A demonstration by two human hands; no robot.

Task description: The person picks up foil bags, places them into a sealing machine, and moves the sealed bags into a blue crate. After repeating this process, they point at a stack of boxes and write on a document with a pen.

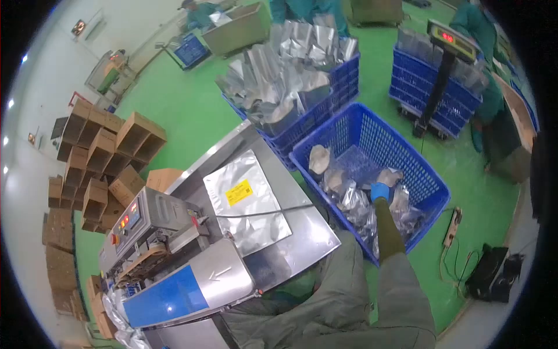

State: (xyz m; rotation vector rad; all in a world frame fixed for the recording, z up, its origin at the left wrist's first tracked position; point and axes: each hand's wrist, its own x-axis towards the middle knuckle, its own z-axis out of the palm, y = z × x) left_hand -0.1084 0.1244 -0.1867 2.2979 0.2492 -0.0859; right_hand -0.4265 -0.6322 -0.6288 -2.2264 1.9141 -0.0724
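Observation:
My right hand (381, 191), in a blue glove under a dark green sleeve, reaches down into a blue plastic crate (410, 168). It touches a filled pouch with a beige face (390, 177). The fingers are too small and hidden to show whether they are closed on it. Around the hand lie several shiny silver pouches (356, 200), mostly in the near half of the crate. My left hand is out of view. A flat silver foil bag (256, 200) with a yellow label (239, 193) rests on the steel table (302, 218), left of the crate.
A sealing machine (157, 224) with a blue belt (165, 298) stands at left. Beyond the table, a crate (317, 113) is heaped with foil bags. A scale display (450, 39) rises behind. Cardboard boxes (99, 151) are stacked left; a power strip (452, 227) lies right.

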